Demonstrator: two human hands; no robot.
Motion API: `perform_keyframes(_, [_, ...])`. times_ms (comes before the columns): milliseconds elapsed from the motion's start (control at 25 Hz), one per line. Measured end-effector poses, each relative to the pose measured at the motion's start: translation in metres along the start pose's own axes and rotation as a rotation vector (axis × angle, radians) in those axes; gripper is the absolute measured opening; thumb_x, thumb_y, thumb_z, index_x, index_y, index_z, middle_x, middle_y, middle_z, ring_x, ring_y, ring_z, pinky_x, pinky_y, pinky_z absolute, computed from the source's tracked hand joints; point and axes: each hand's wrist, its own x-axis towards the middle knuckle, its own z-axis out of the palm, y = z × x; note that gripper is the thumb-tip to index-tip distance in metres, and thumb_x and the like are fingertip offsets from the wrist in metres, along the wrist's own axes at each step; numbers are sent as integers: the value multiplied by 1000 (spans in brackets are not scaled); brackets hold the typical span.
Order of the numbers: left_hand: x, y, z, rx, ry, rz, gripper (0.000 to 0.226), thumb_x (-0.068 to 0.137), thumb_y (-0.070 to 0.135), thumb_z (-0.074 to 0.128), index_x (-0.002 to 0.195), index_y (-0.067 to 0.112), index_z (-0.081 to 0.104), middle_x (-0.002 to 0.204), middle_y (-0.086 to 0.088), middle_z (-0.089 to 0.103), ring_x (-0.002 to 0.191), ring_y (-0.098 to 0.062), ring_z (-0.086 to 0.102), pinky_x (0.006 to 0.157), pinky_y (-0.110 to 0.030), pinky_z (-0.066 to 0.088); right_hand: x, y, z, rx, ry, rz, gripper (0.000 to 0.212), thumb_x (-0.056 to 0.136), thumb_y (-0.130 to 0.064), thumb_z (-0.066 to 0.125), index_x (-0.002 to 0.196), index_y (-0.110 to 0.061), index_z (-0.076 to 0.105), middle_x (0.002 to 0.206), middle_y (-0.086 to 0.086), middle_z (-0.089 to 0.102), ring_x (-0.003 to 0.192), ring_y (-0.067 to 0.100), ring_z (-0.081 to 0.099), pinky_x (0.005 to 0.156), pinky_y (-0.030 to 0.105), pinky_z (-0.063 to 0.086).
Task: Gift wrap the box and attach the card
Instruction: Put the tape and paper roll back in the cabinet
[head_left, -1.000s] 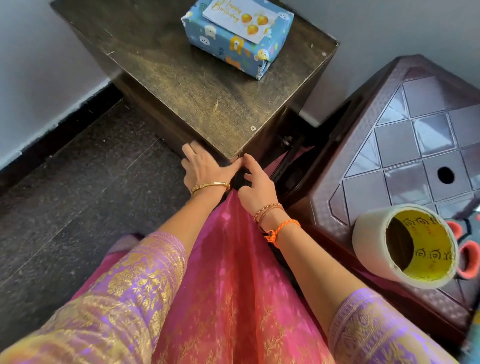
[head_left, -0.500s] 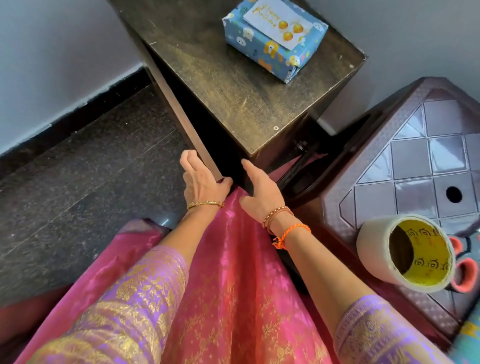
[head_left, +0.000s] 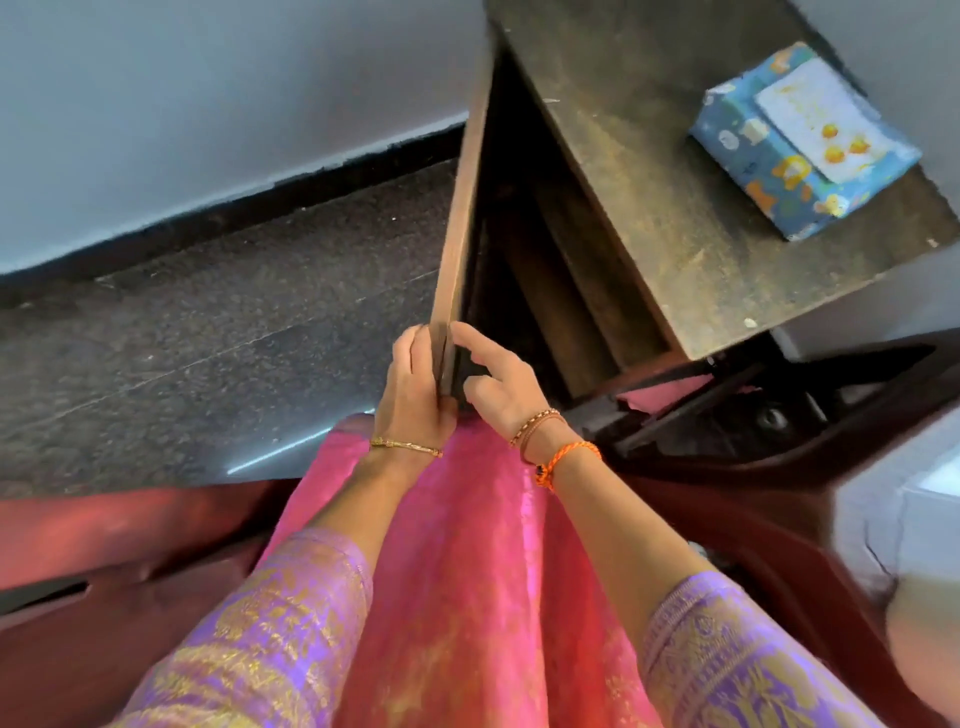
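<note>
The gift box (head_left: 779, 171), wrapped in blue cartoon paper, lies on the dark wooden cabinet top (head_left: 675, 208) at the upper right. A white birthday card (head_left: 821, 122) lies flat on it. Below it the cabinet door (head_left: 460, 218) stands swung out towards me, with dark shelves showing inside. My left hand (head_left: 415, 379) holds the door's free edge from the outer side. My right hand (head_left: 501, 387) touches the inner side of that edge with index finger and thumb; its other fingers are hidden.
A maroon plastic stool (head_left: 779, 447) stands to the right of the cabinet. A blurred pale object (head_left: 924, 545) sits at the right edge. A red plastic seat (head_left: 104, 561) is under me at the lower left. Dark stone floor (head_left: 208, 332) meets a grey wall.
The cabinet door has swung open further towards me and the shelves have come into view. Both hands have moved onto its free edge. My head has turned left, so the box sits further right.
</note>
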Motion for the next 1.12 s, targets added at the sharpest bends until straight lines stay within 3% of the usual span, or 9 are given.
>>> perform_keyframes(120, [11, -29, -36, 96, -18, -39, 69, 70, -6, 58, 134, 1, 33, 138, -14, 32, 119, -35, 46, 90, -48, 47, 29, -24, 27, -176, -41, -164, 68, 75, 1, 41, 141, -14, 32, 152, 4, 23, 138, 21, 25, 113, 33, 24])
perform_keyframes(240, [25, -52, -67, 288, -7, -118, 80, 69, -1, 66, 139, 7, 29, 142, -9, 31, 120, -31, 41, 86, -41, 50, 60, -44, 40, -621, -74, -285, 73, 79, -2, 44, 145, -20, 19, 155, -6, 8, 139, 23, 19, 110, 42, 26])
perform_keyframes(400, [54, -90, -94, 669, 237, -5, 100, 31, 7, 86, 123, 11, 48, 104, -12, 61, 78, -28, 61, 59, -29, 52, 96, -73, 58, -978, -137, -390, 82, 82, -9, 51, 147, -20, 3, 156, -5, -2, 143, 19, 1, 115, 40, 9])
perform_keyframes(480, [70, -105, -109, 815, 264, -6, 91, 35, 12, 86, 117, 18, 48, 95, -3, 63, 72, -20, 61, 59, -25, 51, 113, -89, 69, -1048, -117, -397, 84, 83, -12, 54, 147, -21, 0, 156, -5, -2, 143, 20, -1, 115, 43, 8])
perform_keyframes(640, [104, -112, -141, 962, 197, -129, 94, 38, 27, 86, 124, 14, 52, 111, -1, 61, 90, -17, 61, 73, -25, 49, 153, -126, 95, -1106, -101, -382, 86, 85, -19, 58, 146, -19, -3, 156, 0, -2, 143, 24, 0, 115, 45, 8])
perform_keyframes(720, [125, -115, -151, 873, 156, -194, 97, 60, 21, 80, 141, 6, 27, 136, -8, 42, 119, -24, 47, 95, -32, 41, 175, -144, 104, -1113, -94, -379, 84, 86, -21, 57, 146, -18, -2, 156, 1, 0, 143, 25, 0, 115, 46, 8])
perform_keyframes(800, [145, -115, -159, 823, 99, -222, 99, 72, 16, 73, 145, 3, 6, 147, -13, 23, 134, -28, 28, 106, -38, 30, 192, -155, 109, -1101, -94, -374, 84, 85, -24, 57, 146, -19, 0, 156, 1, -1, 143, 26, 0, 115, 47, 8])
perform_keyframes(960, [163, -114, -169, 842, 4, -281, 113, 71, 25, 76, 144, 0, -5, 152, -16, 10, 140, -31, 15, 108, -43, 27, 182, -140, 106, -889, -79, -310, 84, 84, -18, 57, 147, -22, 1, 156, -1, -2, 143, 26, 1, 114, 47, 12])
perform_keyframes(1120, [156, -93, -171, 792, -27, -316, 112, 71, 29, 75, 145, 2, -4, 153, -16, 3, 140, -38, 11, 109, -47, 24, 152, -103, 76, -894, -33, -260, 81, 85, -11, 52, 147, -21, 1, 156, -3, -2, 143, 25, 4, 113, 43, 14])
